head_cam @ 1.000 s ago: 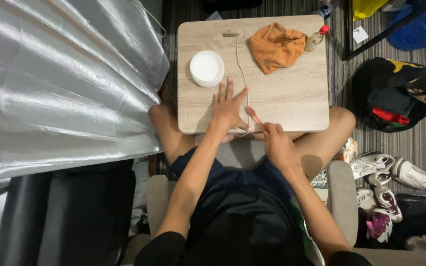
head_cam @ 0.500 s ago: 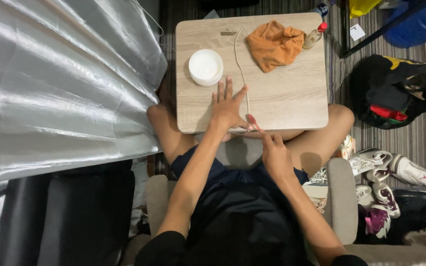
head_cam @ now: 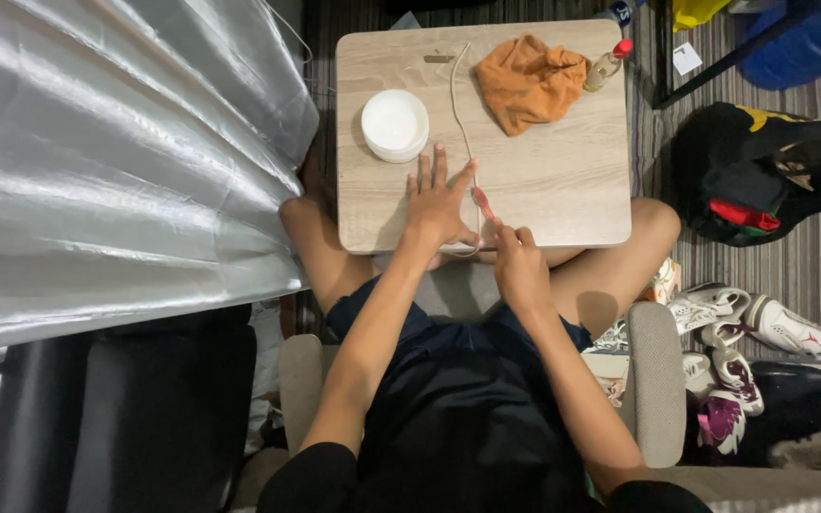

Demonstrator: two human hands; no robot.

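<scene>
My left hand (head_cam: 439, 201) lies flat on the small wooden table (head_cam: 563, 190) with its fingers spread, near the front edge. My right hand (head_cam: 517, 256) is at the table's front edge and grips a thin pink stick-like tool (head_cam: 483, 202), whose tip points at the thumb side of my left hand. A pale cord (head_cam: 460, 104) runs down the table past the left hand.
A round white lidded container (head_cam: 394, 124) sits left of the cord. A crumpled orange cloth (head_cam: 528, 81) and a small red-capped bottle (head_cam: 608, 63) lie at the back right. A silver curtain (head_cam: 116, 161) hangs left. A black bag (head_cam: 762, 171) and shoes (head_cam: 743, 323) are right.
The view has shifted slightly; my left hand stays flat on the table and my right hand with the pink tool has stayed close beside it.
</scene>
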